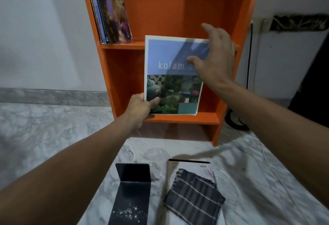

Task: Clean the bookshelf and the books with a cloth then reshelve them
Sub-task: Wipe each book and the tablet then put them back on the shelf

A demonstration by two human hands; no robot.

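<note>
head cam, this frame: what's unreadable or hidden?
- Held book title: head view, reads "kolam n", the rest covered by the right hand.
- Right hand contact: blurred; cannot tell if it touches the cover.
- Floor book: cover mostly under the striped cloth, bottom cut by the frame edge.
- Shelved books: tops cut by the top edge, spines too blurred to read.

Room was pretty dim, with coolish light coming from the right. The right hand looked motion-blurred and threw a dark shadow across the blue book. Glare speckled the near black bookend, and the wide lens bent the orange bookshelf at its sides.
</note>
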